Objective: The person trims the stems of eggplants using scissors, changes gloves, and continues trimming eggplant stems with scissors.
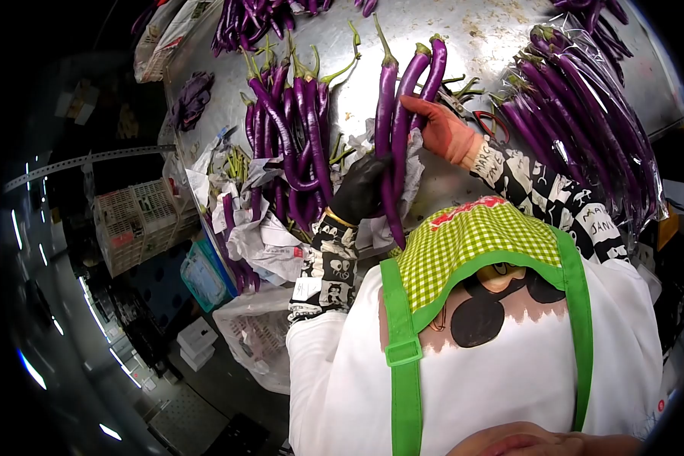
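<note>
Three long purple eggplants (408, 99) stand side by side in front of me, green stems pointing away. My left hand (361, 188), in a black glove, closes around the lower part of the leftmost one. In an orange-red glove, my right hand (447, 131) grips the other two from the right, thumb laid across the middle eggplant. Its remaining fingers are partly hidden behind them. Left of my hands lies a loose pile of eggplants (305, 125). On the right, a bundle of eggplants (577, 114) sits in clear plastic wrap.
Red-handled scissors (492, 121) and cut green stems (463, 90) lie beyond my right hand on the metal table (501, 38). Crumpled paper (262, 247) is under the left pile. Below left are a plastic crate (140, 224), a teal basket (204, 277) and a plastic-lined bin (254, 334).
</note>
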`<state>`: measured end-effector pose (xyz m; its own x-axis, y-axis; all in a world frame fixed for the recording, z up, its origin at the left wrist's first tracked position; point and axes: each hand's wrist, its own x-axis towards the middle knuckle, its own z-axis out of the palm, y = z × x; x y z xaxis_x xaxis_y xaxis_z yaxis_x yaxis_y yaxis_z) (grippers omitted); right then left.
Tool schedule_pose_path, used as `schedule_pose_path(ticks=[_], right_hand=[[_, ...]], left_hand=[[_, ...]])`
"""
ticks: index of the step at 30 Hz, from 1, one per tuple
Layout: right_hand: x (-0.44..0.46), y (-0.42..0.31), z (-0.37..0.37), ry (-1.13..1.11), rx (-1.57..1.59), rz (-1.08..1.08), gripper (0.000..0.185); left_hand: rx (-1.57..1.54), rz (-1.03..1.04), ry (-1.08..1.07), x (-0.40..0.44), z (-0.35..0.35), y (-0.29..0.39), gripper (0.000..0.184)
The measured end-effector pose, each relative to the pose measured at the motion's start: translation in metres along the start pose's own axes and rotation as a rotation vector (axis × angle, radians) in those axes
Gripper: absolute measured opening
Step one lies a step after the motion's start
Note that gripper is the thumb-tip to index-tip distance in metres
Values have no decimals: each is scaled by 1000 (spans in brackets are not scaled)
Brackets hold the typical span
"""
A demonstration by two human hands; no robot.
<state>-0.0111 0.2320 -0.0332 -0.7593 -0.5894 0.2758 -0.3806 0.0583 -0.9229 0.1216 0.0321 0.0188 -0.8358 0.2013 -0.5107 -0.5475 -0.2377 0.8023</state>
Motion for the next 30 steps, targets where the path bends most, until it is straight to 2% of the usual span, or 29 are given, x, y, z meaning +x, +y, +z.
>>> schedule_pose_path(ticks=[2, 4, 7, 8, 9, 10, 12, 14, 17, 18, 19, 21, 22, 25, 26, 29, 30], right_hand=[[9, 1, 9, 60, 468, 218, 46], [18, -10, 9, 118, 1021, 617, 39], [18, -42, 13, -60, 667, 611, 49], [15, -47, 17, -130, 591, 535, 63], [6, -54, 19, -60, 366, 505, 63], [6, -57, 11, -179, 290, 538, 64], [3, -53, 7, -324, 368, 581, 62], [-9, -33, 21, -374, 681, 604, 59], [-4, -76, -1, -599, 281, 985, 55], [-6, -76, -3, -601, 292, 945, 49], [-4, -78, -6, -624, 137, 903, 49], [5, -80, -12, -664, -172, 802, 49], [-2, -64, -9, -582, -233, 672, 55], [-5, -51, -5, -402, -45, 837, 55], [-3, -67, -8, -282, 17, 860, 43], [-16, -47, 5, 51, 517, 867, 28], [-19, -55, 4, 72, 582, 863, 17]], left_hand=[[-314, -274, -6, 0, 6, 12, 30], [603, 556, -2, 2, 3, 6, 30], [792, 613, -48, 11, -12, -10, 37], [600, 439, -49, 14, -9, -6, 42], [754, 583, -37, 11, -7, -2, 38], [906, 732, 0, 9, -6, 2, 35], [749, 679, 151, 22, -19, -19, 31], [694, 698, 236, 21, -22, -22, 24], [476, 470, 170, 26, -32, -34, 24], [694, 642, 153, 30, -43, -36, 27], [810, 687, 151, 23, -34, -24, 33], [1015, 797, 141, 16, -33, -10, 28], [1069, 832, 141, 15, -34, -5, 28], [969, 717, 97, 15, -38, 4, 28], [863, 620, 81, 15, -40, 6, 28], [525, 306, 59, 17, -46, 12, 29], [434, 220, 53, 19, -47, 14, 29]])
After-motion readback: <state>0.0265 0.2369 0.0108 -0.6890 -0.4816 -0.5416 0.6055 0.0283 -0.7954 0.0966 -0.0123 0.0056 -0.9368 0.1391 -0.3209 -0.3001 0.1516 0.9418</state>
